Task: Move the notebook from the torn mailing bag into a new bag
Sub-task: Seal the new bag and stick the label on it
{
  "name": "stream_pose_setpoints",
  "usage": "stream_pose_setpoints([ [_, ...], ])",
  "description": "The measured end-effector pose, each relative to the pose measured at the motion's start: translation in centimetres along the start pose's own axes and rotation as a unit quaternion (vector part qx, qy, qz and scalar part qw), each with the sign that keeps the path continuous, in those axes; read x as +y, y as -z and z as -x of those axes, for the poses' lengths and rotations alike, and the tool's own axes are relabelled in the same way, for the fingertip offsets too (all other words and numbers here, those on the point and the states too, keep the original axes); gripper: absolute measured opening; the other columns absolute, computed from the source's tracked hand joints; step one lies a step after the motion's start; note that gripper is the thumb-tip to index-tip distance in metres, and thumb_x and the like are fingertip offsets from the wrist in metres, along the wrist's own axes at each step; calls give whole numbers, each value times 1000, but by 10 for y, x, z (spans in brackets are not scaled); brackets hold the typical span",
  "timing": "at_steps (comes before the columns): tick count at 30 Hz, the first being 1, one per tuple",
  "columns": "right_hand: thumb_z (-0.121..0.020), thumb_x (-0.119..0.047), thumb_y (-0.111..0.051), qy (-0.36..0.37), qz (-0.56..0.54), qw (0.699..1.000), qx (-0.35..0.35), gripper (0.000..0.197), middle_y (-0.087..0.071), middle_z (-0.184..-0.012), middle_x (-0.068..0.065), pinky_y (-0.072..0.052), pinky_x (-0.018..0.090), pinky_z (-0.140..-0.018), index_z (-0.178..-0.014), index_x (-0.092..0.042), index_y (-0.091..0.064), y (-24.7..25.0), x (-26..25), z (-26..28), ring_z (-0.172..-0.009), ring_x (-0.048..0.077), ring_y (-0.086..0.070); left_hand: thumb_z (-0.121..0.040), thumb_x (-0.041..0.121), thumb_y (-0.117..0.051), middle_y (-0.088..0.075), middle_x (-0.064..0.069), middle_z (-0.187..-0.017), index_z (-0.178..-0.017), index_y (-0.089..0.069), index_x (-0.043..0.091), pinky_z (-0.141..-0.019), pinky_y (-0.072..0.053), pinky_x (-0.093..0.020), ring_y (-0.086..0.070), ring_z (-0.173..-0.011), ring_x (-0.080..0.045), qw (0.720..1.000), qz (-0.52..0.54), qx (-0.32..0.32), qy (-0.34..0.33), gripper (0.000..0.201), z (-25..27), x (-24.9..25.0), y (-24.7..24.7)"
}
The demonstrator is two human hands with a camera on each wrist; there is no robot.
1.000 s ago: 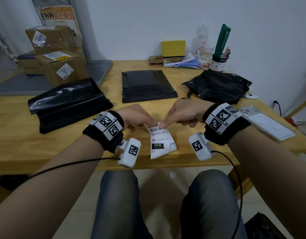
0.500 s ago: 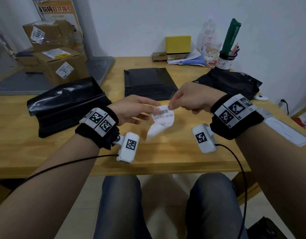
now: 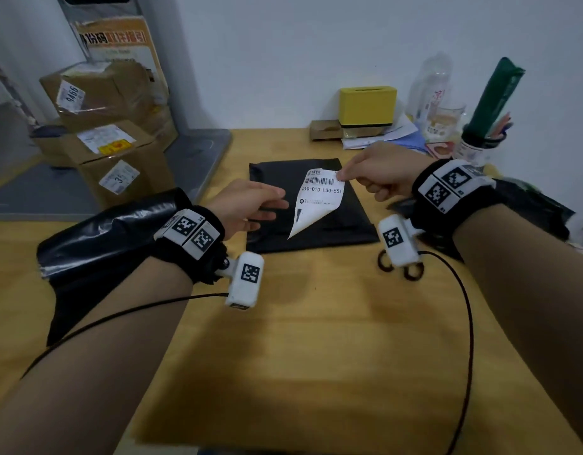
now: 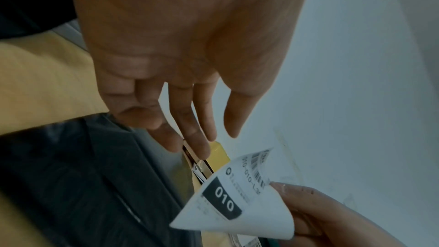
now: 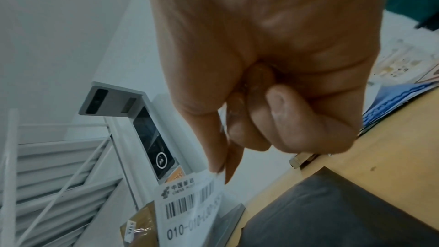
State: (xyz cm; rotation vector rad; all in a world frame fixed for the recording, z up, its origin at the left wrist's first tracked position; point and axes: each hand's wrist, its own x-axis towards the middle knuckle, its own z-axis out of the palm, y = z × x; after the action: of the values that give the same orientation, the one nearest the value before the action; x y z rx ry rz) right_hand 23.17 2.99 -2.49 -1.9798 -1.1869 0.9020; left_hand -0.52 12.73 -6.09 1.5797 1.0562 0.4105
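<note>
The right hand (image 3: 378,174) pinches the top corner of a white shipping label (image 3: 318,198) between thumb and forefinger; its grip is closed on the paper. The right wrist view alone shows the other fingers (image 5: 259,132) curled into the palm. The left wrist view alone shows the black "010" block on the curled lower part of the label (image 4: 228,202). The left hand (image 3: 250,205) hovers left of the label, fingers loose, gripping nothing. The label hangs long axis top to bottom, its lower tip pointing down-left, above the flat black mailing bag (image 3: 336,224) on the wooden tabletop (image 3: 316,339). Left of the label lies a glossy black bag (image 3: 96,244); right of it, a crumpled black bag (image 3: 529,208). Cardboard boxes (image 3: 109,133) stand far left by a white wall. No notebook can be seen.
</note>
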Motion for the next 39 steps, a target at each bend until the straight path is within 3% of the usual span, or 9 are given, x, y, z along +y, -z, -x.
stream_pose_setpoints([
  [4,-95,-22,-69,-14,-11,999,-29,16,-31,-58,-3,-22,22,-44,-106,-19,-58,7,-6,-56,-46,12,-24,-88,39,-71,-77,8,-100,-86,-59,20,-66,-41,-27,-65,-82,-11,1000,-1,-15,-18,23,-44,2,2],
  [8,-97,-22,-66,-49,-3,997,-66,14,-33,-54,-5,-24,21,-41,-91,-19,-54,6,-11,-101,-43,10,-25,-78,31,-82,-67,-11,-95,-65,-44,25,-53,-37,-26,-53,-77,-18,997,-21,23,-66,40,-85,-1,7],
  [15,-99,-22,-62,-76,20,992,-103,18,-34,-54,-4,-25,22,-41,-84,-18,-55,-4,-9,-152,-44,11,-26,-79,25,-81,-50,-1,-65,-67,-44,22,-46,-32,-22,-46,-64,-16,995,-47,64,-59,39,-127,-3,10],
  [21,-101,-22,-59,-90,22,989,-115,18,-34,-55,-3,-24,21,-43,-84,-17,-55,-8,-8,-181,-44,10,-25,-78,27,-83,-47,-1,-60,-66,-43,21,-46,-30,-24,-44,-66,-20,994,-66,73,-40,42,-150,1,7],
  [24,-99,-23,-62,-88,40,989,-108,9,-37,-56,-3,-26,22,-44,-99,-14,-61,-10,-8,-191,-46,11,-29,-79,28,-82,-47,-1,-62,-71,-47,21,-43,-28,-22,-43,-63,-17,995,-72,65,-11,37,-159,2,7],
  [26,-96,-24,-66,-81,59,990,-102,15,-40,-57,-2,-28,23,-45,-107,-14,-63,-11,-6,-197,-46,12,-32,-79,28,-82,-48,-1,-62,-75,-49,20,-38,-27,-19,-40,-52,-12,995,-80,64,8,34,-162,3,8],
  [31,-91,-24,-73,-47,122,987,-89,19,-45,-55,1,-33,24,-46,-93,-8,-63,-16,-2,-201,-43,15,-38,-77,29,-84,-45,-1,-58,-75,-51,19,-36,-25,-18,-34,-45,-12,992,-102,73,29,34,-168,2,9],
  [34,-88,-21,-77,-33,145,985,-89,29,-43,-48,-1,-34,23,-44,-106,2,-72,-20,0,-200,-39,15,-36,-74,29,-86,-42,-1,-56,-73,-50,20,-39,-24,-21,-31,-44,-14,991,-105,72,34,37,-172,2,8],
  [39,-85,-18,-78,-19,169,982,-83,22,-44,-52,2,-35,21,-41,-103,-5,-76,-24,6,-196,-35,12,-36,-74,25,-86,-40,0,-59,-70,-51,18,-41,-26,-22,-33,-47,-13,991,-104,80,39,36,-173,2,6],
])
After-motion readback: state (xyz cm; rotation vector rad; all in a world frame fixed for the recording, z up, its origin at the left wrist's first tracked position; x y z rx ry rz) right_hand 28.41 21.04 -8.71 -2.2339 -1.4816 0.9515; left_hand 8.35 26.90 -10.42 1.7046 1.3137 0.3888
